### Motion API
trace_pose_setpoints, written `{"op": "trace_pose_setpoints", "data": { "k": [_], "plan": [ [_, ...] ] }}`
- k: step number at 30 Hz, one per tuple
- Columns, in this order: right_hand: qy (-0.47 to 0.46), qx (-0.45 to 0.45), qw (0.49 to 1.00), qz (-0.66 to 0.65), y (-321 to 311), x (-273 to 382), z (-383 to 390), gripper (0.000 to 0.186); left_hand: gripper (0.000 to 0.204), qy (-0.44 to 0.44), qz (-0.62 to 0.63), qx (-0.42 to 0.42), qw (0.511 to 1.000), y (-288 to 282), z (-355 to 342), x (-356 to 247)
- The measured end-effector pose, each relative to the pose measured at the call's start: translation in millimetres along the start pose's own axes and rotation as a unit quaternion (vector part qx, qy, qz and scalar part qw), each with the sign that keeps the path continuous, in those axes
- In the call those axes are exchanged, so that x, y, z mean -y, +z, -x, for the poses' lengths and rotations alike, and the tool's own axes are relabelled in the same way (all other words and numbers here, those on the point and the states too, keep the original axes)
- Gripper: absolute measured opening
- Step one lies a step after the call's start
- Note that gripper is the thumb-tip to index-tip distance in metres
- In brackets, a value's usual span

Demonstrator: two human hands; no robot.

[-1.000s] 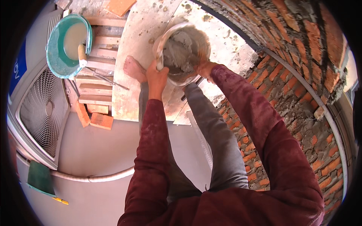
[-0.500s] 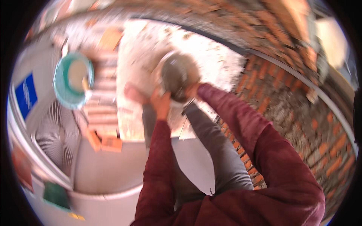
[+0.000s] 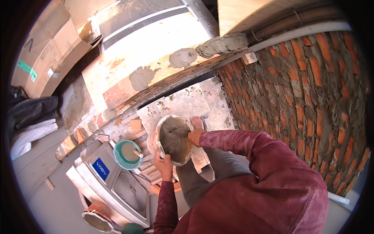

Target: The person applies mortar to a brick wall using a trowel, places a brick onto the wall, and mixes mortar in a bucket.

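A round, pale-rimmed bucket [image 3: 155, 137] holds wet grey mortar [image 3: 171, 142] and is tilted up in front of my legs. On its lower left rim is my left hand [image 3: 164, 165], the thumb over the edge and the fingers around the outside. My right hand [image 3: 196, 137] is closed at the opposite rim, its fingertips hidden at the edge of the mortar. A raised, mortar-covered ridge runs inward from those fingers; what lies under it cannot be made out. Beyond the bucket a bare foot [image 3: 196, 122] shows on the pale board [image 3: 183, 102].
To the left stands a teal basin [image 3: 116, 152] of murky liquid with a handle sticking out, beside a white fan appliance [image 3: 113, 175]. A mortar-smeared brick wall [image 3: 300, 93] rises on the right. Ahead runs a ledge [image 3: 120, 87] with mortar patches. A cardboard box [image 3: 58, 50] stands far left.
Both hands have brought the bucket up from the board, closer to my body. My view has swung, so the ledge, boxes and more of the brick wall now show.
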State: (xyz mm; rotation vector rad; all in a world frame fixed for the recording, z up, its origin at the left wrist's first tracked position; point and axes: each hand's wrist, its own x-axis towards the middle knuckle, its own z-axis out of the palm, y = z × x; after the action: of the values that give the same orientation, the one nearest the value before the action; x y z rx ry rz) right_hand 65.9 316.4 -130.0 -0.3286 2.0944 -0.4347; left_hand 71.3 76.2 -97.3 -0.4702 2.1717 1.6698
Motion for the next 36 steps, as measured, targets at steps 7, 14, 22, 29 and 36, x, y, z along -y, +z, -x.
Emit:
{"op": "trace_pose_setpoints", "data": {
  "k": [7, 14, 22, 29, 36],
  "plan": [
    [-0.037, -0.034, 0.996, -0.076, -68.0, 58.8, 81.3, 0.025, 0.02, 0.001, -0.01, 0.047, 0.999, -55.8, 20.2, -125.2],
    [-0.081, 0.014, 0.991, -0.109, -71.2, 75.3, 80.9, 0.025, 0.025, -0.018, 0.098, 0.018, 0.995, -51.5, 47.1, -160.9],
    [-0.125, 0.144, 0.929, -0.317, -141.7, 24.9, 139.3, 0.017, 0.025, -0.008, 0.12, -0.038, 0.992, -29.2, 72.0, -184.9],
    [-0.161, 0.171, 0.91, -0.342, -189.0, -58.0, 153.5, 0.022, 0.029, -0.015, 0.214, -0.084, 0.973, 18.0, 50.7, -199.0],
    [-0.083, 0.089, 0.943, -0.311, -275.1, -128.3, 192.0, 0.026, 0.031, -0.082, 0.249, -0.123, 0.957, 33.1, 32.7, -176.9]
  ]
}}
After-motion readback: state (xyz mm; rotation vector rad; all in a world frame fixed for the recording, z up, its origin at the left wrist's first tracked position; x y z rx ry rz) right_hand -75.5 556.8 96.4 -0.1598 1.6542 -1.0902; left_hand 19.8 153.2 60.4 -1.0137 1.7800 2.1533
